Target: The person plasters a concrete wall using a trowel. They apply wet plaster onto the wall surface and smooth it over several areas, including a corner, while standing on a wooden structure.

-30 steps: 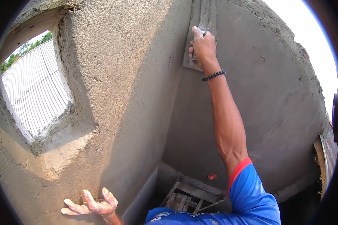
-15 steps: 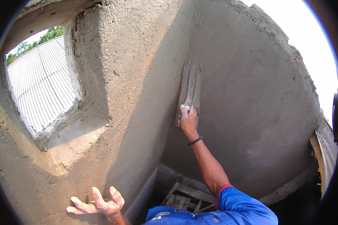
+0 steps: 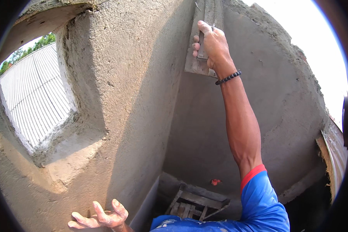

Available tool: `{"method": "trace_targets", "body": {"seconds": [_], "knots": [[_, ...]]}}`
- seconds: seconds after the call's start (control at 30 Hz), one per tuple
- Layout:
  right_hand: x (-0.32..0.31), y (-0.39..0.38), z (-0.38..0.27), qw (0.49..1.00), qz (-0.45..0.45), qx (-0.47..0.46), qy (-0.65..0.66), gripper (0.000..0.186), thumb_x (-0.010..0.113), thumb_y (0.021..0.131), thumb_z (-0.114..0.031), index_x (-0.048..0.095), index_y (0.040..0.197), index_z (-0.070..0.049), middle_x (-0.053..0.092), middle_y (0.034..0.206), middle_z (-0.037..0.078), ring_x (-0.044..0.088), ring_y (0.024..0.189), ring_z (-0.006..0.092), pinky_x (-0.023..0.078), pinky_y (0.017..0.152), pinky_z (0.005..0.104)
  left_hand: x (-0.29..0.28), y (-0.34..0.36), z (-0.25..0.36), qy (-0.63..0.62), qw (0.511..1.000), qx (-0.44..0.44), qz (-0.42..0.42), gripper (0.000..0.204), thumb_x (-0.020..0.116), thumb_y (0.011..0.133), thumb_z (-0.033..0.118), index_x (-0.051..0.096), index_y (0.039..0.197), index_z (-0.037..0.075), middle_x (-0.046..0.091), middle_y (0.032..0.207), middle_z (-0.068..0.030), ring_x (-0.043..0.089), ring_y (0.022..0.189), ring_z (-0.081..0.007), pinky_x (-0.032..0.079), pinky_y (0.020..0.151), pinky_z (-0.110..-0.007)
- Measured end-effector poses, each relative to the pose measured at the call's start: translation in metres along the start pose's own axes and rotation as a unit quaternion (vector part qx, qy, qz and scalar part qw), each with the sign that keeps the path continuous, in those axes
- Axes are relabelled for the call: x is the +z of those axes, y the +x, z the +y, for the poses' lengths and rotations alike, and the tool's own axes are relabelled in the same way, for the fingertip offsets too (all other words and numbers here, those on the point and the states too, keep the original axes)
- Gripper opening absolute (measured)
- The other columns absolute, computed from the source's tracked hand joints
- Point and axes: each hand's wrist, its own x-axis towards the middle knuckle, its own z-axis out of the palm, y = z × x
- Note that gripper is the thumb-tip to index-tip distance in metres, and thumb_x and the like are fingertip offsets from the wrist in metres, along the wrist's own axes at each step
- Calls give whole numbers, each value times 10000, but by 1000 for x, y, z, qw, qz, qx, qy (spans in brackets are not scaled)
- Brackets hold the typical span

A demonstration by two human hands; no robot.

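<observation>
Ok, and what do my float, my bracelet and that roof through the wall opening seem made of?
The float has a dull grey, smeared finish, perhaps metal or wood; the coating leaves it open. The bracelet shows smooth-looking, round, dark beads, possibly stone, wood or plastic. The roof looks like pale corrugated sheeting, given its even ridges, probably metal or fibre cement.

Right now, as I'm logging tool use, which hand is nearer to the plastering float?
The right. The right hand grips the plastering float; the left hand is well below and to its left, fingers spread, by the left wall.
</observation>
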Motion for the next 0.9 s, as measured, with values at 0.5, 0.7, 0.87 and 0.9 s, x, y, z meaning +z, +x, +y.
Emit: {"method": "trace_targets", "body": {"seconds": [0.5,0.7,0.87,0.9], "knots": [[6,-92,132,982,21,180,52,234,523,990,-304,445,943,-89,484,688,26,486,487,113,431,396,287,4,0,1,11,999,26,18,477,529,980,444,556,1290,82,294,1517,-312,93,1480,-471,113,1113,-701],[-9,-136,215,983,18,175,54,275,558,992,-277,439,899,-47,499,640,39,487,435,129,429,377,304,0,-2,-1,5,1000,23,6,484,533,979,449,556,1287,77,290,1513,-323,88,1483,-469,111,1117,-698],[-12,-178,266,979,14,203,25,240,539,994,-263,457,887,-64,507,646,34,502,461,135,448,409,305,1,2,1,13,1000,26,-1,475,535,978,438,554,1285,76,286,1514,-327,82,1481,-477,118,1107,-703],[-17,-195,279,977,8,213,12,248,534,997,-256,464,865,-58,512,642,33,505,463,133,450,412,302,1,3,2,8,1000,21,4,473,537,977,437,554,1284,78,284,1515,-328,78,1479,-482,119,1102,-707]]}}
